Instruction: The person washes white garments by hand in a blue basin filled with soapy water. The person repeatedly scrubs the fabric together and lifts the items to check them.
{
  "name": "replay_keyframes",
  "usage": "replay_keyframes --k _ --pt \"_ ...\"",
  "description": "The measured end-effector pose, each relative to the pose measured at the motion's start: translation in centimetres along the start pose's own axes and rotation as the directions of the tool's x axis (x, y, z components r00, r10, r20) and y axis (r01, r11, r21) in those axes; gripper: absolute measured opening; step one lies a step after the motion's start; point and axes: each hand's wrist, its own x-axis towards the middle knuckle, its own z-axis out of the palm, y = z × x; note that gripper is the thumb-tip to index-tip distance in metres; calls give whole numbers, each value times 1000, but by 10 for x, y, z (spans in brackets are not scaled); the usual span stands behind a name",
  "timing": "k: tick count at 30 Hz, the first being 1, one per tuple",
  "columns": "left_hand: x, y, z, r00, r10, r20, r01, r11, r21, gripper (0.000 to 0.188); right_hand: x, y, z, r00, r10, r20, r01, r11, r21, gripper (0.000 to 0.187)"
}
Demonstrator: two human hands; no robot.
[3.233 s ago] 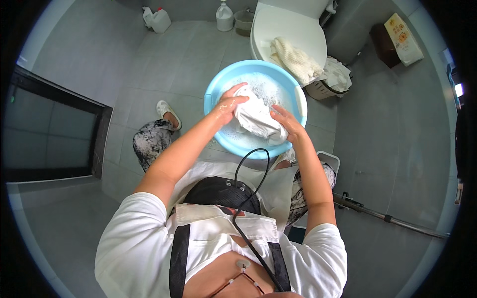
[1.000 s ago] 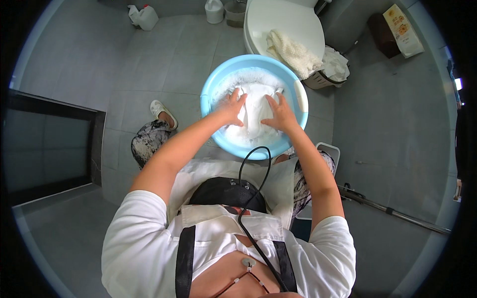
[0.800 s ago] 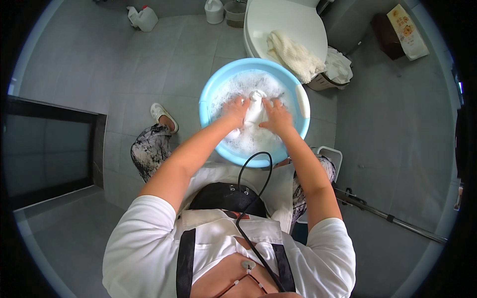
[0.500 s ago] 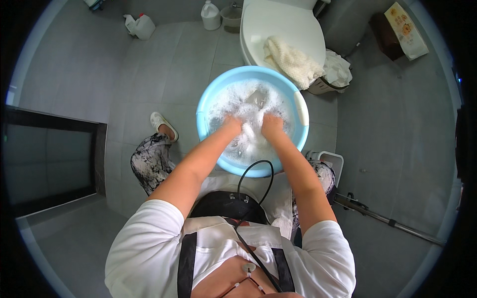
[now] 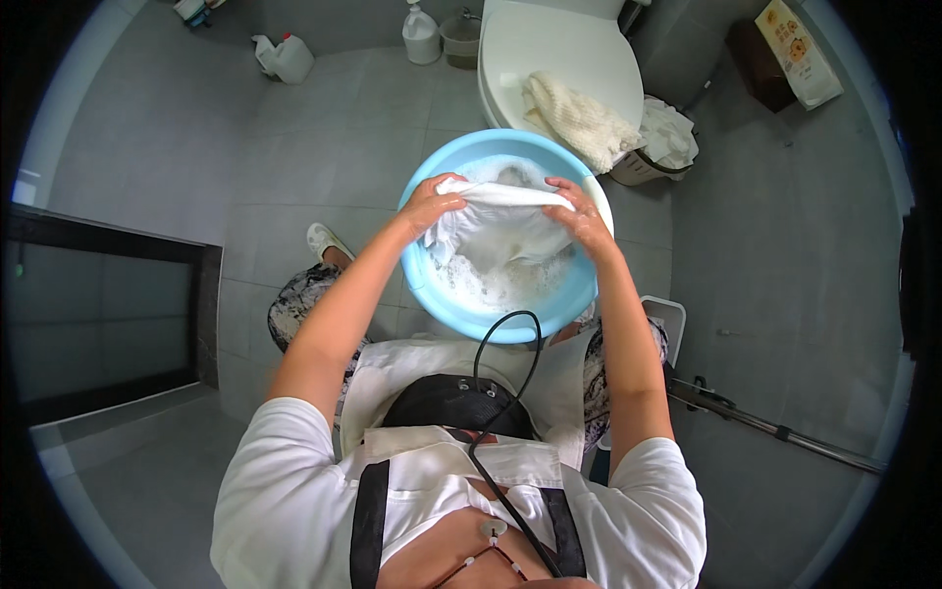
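A wet white cloth (image 5: 510,221) stretches between my two hands over the light blue basin (image 5: 432,302). My left hand (image 5: 432,203) grips its left end near the basin's left rim. At the other end, my right hand (image 5: 581,214) pinches the cloth's upper edge by the right rim, some fingers raised. The cloth's top edge is drawn fairly straight, and its lower part hangs down into the suds. Foamy, cloudy water (image 5: 491,285) fills the basin below. Whether the cloth is a garment or a towel, I cannot tell.
Beyond the basin stands a white toilet (image 5: 559,44) with a cream knitted cloth (image 5: 579,118) on its lid. A filled waste basket (image 5: 643,169) sits beside it. White jugs (image 5: 422,37) stand by the far wall. A black cable (image 5: 535,358) loops near the basin's front rim.
Both hands have come up out of the suds and moved apart. The white cloth, bunched in the foam before, is now lifted and spread between them.
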Motion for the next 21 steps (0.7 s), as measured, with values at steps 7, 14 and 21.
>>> replay_keyframes --k 7,14,21 --pt "-5 1 62 960 -257 -113 30 495 -868 32 4 6 53 931 218 -293 -4 808 589 21" --pt "16 -26 80 988 -148 -40 31 449 -893 27 -21 -22 105 718 -693 -56 575 637 -512 26" --pt "13 -13 105 910 -392 -134 114 550 -827 40 11 13 77 783 -323 -531 132 922 -365 17"
